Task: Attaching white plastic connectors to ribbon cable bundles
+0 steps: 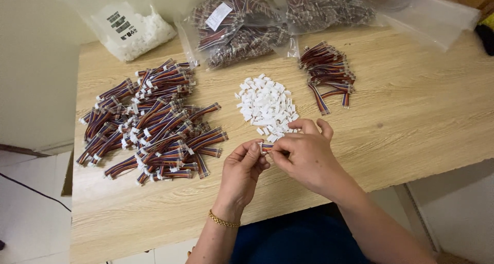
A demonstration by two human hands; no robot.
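On pale wood-grain table [411, 115]: left hand [244, 174], right hand [306, 156], both grips pinching cable piece [266, 146].

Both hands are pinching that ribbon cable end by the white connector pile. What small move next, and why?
Probably press the white connector in the right hand onto the cable end pinched by the left hand: the two already meet at the fingertips.

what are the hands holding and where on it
Both hands, left and right, pinch one short multicoloured wire piece at its end, fingertips meeting there.
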